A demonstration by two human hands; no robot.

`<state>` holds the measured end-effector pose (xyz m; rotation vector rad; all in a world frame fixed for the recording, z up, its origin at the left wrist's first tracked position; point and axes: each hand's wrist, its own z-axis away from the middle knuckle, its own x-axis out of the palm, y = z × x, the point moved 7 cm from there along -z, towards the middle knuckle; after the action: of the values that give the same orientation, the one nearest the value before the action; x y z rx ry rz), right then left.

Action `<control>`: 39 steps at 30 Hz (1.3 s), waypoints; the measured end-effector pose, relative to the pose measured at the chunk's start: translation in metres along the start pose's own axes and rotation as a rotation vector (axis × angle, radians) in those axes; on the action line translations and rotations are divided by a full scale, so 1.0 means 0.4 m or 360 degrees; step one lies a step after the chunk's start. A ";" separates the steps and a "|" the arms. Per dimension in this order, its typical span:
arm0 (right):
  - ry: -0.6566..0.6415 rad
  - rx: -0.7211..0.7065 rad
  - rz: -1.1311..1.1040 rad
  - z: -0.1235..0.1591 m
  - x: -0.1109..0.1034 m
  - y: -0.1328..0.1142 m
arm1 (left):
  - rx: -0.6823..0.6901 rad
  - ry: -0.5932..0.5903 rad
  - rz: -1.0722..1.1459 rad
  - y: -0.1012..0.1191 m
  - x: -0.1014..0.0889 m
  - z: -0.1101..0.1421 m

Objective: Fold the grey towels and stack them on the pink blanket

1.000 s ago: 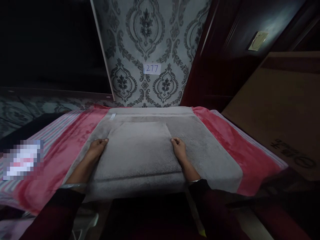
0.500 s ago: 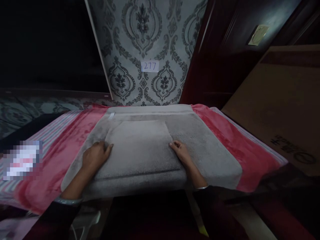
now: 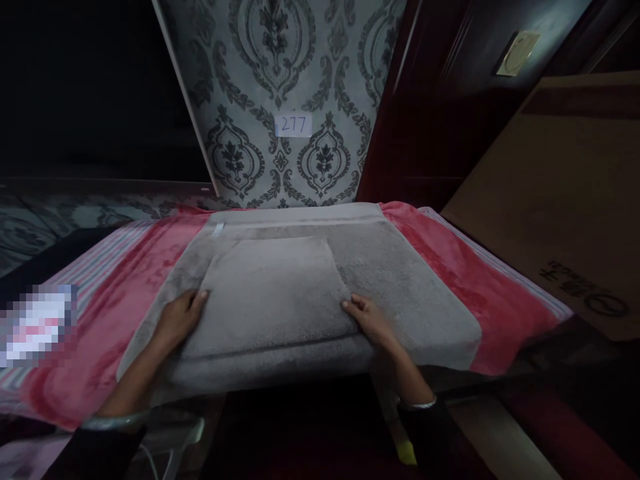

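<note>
Rectangular gray plush cloth (image 3: pixel 270 293), short-napped, lies flat between the hands on a wider gray plush spread (image 3: pixel 415 293). Left hand (image 3: pixel 179 320) at its left edge, right hand (image 3: pixel 369 319) at its right; cannot tell whether either grips fabric. Beneath: pink-red fleece (image 3: pixel 445 273), striped cloth (image 3: pixel 103 260). Behind: damask wallpaper (image 3: pixel 324 160), paper label "277" (image 3: pixel 293 125). Right: cardboard box (image 3: pixel 560 187).

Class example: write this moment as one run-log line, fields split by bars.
smaller grey cloth: lies on larger grey cloth | left hand: at smaller cloth's left edge | right hand: at smaller cloth's right edge
</note>
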<state>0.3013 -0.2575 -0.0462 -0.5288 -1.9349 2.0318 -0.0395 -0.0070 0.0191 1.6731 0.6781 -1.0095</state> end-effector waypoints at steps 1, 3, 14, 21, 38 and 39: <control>-0.0050 0.0010 0.0007 0.009 0.001 -0.001 | 0.0035 -0.0055 -0.0103 0.002 0.002 0.016; -0.0146 0.0012 0.0036 0.025 0.002 -0.005 | 0.0046 -0.0120 -0.0287 -0.005 0.005 0.056; -0.0217 -0.0162 0.0276 0.043 -0.028 -0.024 | 0.0079 -0.0129 -0.0470 -0.024 0.014 0.172; -0.0165 -0.0209 0.0390 -0.028 -0.018 -0.040 | 0.0023 -0.0026 -0.0170 -0.037 0.011 0.168; -0.0354 -0.0291 0.0263 -0.004 0.016 -0.061 | 0.0065 0.0004 0.0198 -0.078 0.001 0.173; -0.0320 -0.0310 0.0251 -0.002 0.014 -0.062 | 0.0050 -0.0011 0.0203 -0.083 0.002 0.169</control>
<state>0.2955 -0.2527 -0.0217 -0.5556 -2.2938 2.0718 -0.0862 -0.0605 -0.0058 1.7169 0.5463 -0.9391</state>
